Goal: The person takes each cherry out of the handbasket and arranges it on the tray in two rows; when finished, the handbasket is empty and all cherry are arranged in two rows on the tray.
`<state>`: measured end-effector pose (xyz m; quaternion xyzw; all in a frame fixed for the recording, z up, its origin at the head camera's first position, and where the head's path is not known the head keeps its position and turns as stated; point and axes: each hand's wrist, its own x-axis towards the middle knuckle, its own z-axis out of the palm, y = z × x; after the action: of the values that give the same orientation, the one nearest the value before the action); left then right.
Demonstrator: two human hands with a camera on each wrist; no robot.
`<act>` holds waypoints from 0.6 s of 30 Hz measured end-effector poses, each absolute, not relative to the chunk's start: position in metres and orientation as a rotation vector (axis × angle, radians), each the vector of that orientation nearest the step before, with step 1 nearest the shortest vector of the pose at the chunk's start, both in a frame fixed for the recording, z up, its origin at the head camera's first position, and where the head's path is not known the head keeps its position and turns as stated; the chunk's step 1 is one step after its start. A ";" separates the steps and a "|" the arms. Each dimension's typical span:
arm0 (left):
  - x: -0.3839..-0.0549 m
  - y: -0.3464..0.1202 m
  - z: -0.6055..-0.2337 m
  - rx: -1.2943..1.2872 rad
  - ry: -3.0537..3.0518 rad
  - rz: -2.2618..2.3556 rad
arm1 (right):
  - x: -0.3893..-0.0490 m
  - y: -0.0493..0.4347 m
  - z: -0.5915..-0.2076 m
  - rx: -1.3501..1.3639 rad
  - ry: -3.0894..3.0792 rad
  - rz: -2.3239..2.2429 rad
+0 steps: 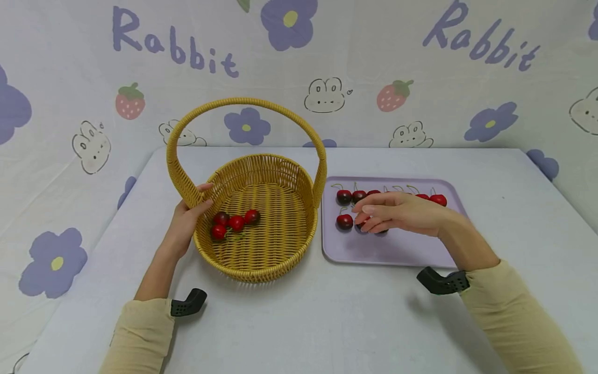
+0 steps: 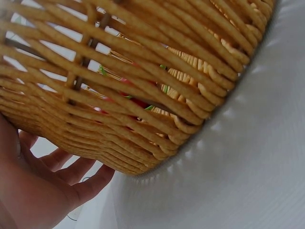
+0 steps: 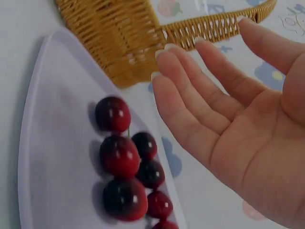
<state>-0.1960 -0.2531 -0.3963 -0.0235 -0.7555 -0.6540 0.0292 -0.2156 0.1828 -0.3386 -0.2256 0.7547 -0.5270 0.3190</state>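
A yellow wicker basket (image 1: pixel 261 272) with a tall arched handle stands left of centre, several red cherries (image 1: pixel 236 223) lying inside at its left. My left hand (image 1: pixel 182 226) holds the basket's left side by the handle's base; in the left wrist view its fingers (image 2: pixel 90 183) lie along the outside of the woven wall. Over the lilac tray (image 1: pixel 397 254), my right hand (image 1: pixel 402 212) hovers with nothing in it, fingers extended. Dark red cherries (image 3: pixel 119 155) sit on that tray in two rows, some hidden behind the hand in the head view.
The tray stands just right of the basket on a white table (image 1: pixel 299 322). Behind the table hangs a white cloth (image 1: pixel 355 52) printed with rabbits, flowers and strawberries. The basket's handle rises high above its rim.
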 end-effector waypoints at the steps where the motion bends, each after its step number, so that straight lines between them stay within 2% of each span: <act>1: -0.196 -0.253 -0.396 -0.070 -2.328 -2.019 | -0.215 0.179 -0.338 -0.607 1.969 -1.388; 18: -0.196 -0.253 -0.396 -0.061 -2.338 -2.021 | -0.209 0.097 -0.327 -0.763 1.763 -1.416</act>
<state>-0.1960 -0.2534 -0.3960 -0.0198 -0.7561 -0.6536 0.0255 -0.2091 0.0969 -0.3270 -0.2970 0.6869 -0.5514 0.3687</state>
